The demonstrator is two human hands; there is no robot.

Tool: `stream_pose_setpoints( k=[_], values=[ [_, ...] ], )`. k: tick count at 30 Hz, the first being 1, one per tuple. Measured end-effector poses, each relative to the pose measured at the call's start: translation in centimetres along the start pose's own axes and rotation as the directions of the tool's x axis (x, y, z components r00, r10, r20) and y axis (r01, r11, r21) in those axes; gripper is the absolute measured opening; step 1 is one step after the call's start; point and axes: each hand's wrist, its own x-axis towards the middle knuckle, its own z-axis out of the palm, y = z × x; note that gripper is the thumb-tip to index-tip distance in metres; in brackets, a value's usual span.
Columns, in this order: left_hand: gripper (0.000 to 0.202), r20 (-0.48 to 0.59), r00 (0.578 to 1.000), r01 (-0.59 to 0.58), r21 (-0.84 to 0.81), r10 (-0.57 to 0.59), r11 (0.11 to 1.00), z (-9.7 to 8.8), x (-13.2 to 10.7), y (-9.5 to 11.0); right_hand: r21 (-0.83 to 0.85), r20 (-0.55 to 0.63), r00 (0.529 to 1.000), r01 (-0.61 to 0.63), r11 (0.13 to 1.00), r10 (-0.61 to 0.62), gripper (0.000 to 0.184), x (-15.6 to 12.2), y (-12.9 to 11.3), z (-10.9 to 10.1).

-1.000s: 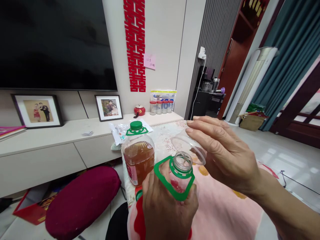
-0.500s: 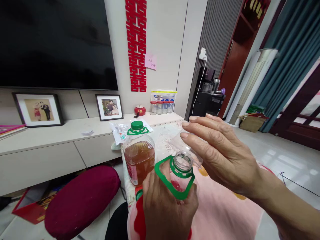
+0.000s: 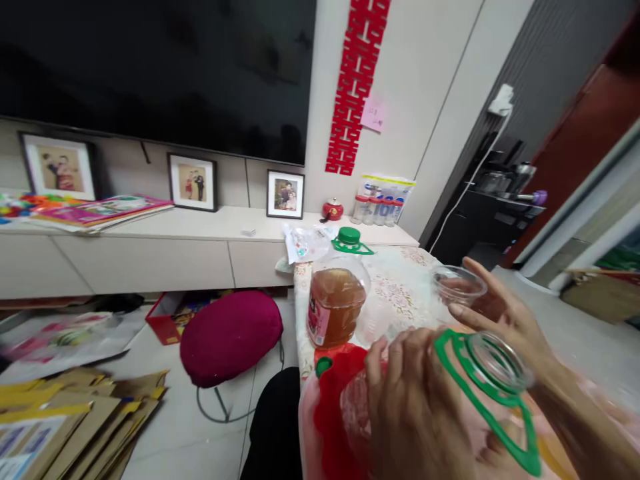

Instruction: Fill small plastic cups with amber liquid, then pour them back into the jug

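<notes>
My left hand is wrapped round a clear plastic bottle with a green carrying ring at its neck. The bottle's mouth is uncapped and leans to the right; I see no liquid in it. To the right, my right hand grips a clear plastic cup between thumb and fingers, just beyond the bottle's neck. A large bottle of amber liquid with a green cap stands upright to the left. A small green cap lies near it, beside a red scalloped mat.
A flowered cloth covers the table, with a plastic packet at its far left. Lidded jars and a red pot stand on the cabinet. A maroon stool and flattened cardboard are at left.
The view has turned left. The held bottle has gone from nearly upright to leaning right. My right hand, earlier stretched above clear plastic, now has its fingers round the cup.
</notes>
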Motion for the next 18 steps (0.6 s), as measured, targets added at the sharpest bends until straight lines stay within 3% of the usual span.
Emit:
stream_pose_setpoints(
  k=[3,8,14,18],
  values=[
    [0.055,0.149,0.987,-0.064,0.017,0.06,0.998,-0.3,-0.1,-0.4,0.124,0.052,0.997,-0.066,0.99,0.06,0.097,0.7,3.6,1.9],
    [0.043,0.296,0.944,-0.145,-0.03,0.148,0.989,-2.5,1.1,-0.9,0.211,0.071,0.991,-0.126,0.969,0.114,0.097,1.6,6.8,5.4],
    [0.038,0.352,0.926,-0.127,-0.051,0.137,0.991,-3.4,2.1,-0.5,0.272,0.014,0.993,-0.112,0.956,0.113,0.097,1.3,8.8,9.7],
    [0.039,0.354,0.926,-0.117,-0.066,0.133,0.991,-3.5,2.2,-0.5,0.246,0.001,0.991,-0.132,0.96,0.136,0.092,0.5,10.4,11.4]
  ],
)
